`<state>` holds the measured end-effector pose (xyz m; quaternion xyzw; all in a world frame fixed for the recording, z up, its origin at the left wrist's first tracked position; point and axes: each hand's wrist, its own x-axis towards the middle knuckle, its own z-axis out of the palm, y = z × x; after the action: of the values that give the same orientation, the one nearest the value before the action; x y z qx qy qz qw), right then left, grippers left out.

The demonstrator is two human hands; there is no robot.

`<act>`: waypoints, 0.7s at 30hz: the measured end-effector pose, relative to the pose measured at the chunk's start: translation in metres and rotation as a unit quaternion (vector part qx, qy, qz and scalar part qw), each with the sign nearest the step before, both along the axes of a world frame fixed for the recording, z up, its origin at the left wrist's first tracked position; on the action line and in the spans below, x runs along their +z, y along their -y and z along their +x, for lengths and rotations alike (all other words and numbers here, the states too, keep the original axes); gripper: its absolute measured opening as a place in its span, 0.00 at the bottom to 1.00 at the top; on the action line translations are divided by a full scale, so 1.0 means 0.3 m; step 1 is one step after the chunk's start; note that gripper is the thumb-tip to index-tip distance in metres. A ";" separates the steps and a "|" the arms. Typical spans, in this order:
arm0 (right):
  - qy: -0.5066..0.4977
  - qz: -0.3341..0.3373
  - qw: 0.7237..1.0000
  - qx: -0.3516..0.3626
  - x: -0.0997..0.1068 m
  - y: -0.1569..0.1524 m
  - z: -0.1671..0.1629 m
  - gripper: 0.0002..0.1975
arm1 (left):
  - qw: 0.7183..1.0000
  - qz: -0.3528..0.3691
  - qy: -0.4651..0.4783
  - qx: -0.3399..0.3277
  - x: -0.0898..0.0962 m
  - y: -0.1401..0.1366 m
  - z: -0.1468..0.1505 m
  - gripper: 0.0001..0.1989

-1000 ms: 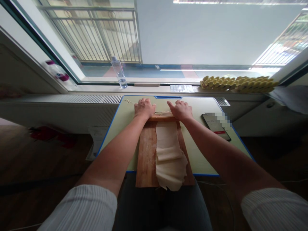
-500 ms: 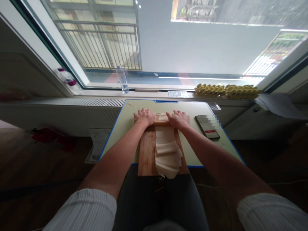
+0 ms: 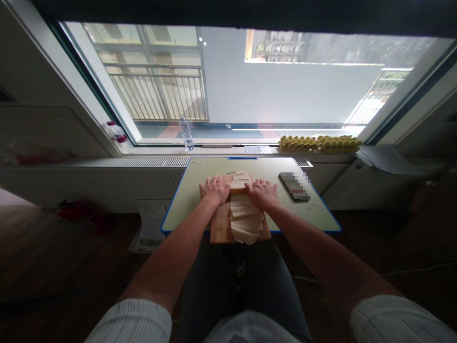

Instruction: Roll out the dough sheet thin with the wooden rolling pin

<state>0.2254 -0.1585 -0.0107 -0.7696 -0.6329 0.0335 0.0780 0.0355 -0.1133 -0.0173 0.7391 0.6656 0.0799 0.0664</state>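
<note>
A long strip of pale dough (image 3: 245, 224) lies on a wooden board (image 3: 219, 226), its surface creased into several ridges. Across it runs a wooden rolling pin (image 3: 238, 190), with dough showing on both sides of it. My left hand (image 3: 215, 189) is closed over the pin's left end, and my right hand (image 3: 262, 193) over its right end. Both palms cover the ends of the pin. The board's near end juts past the table's front edge, above my lap.
Under the board is a pale green table (image 3: 185, 205) with a blue rim. A phone (image 3: 294, 186) lies to the right. On the windowsill stand a clear bottle (image 3: 186, 134) and a row of yellow egg trays (image 3: 319, 143). A second bottle (image 3: 117, 133) is at the left.
The rolling pin has come nearer to me along the dough, held by both hands, and more dough shows beyond it. My view has tilted upward.
</note>
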 end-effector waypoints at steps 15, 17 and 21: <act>0.035 0.015 0.999 0.030 0.006 -0.024 0.005 0.30 | 1.000 0.015 0.005 0.019 -0.001 -0.044 0.019 0.36; 0.048 0.002 0.997 0.053 0.011 -0.056 0.010 0.28 | 1.000 0.016 0.001 0.022 0.000 -0.078 0.026 0.35; 0.016 0.002 1.000 0.021 0.013 -0.148 0.024 0.31 | 1.000 0.006 -0.005 0.021 0.001 -0.162 0.036 0.35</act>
<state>0.2325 -0.1140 -0.0069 -0.7565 -0.6500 0.0219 0.0687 0.0463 -0.0646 -0.0168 0.7256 0.6808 0.0819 0.0573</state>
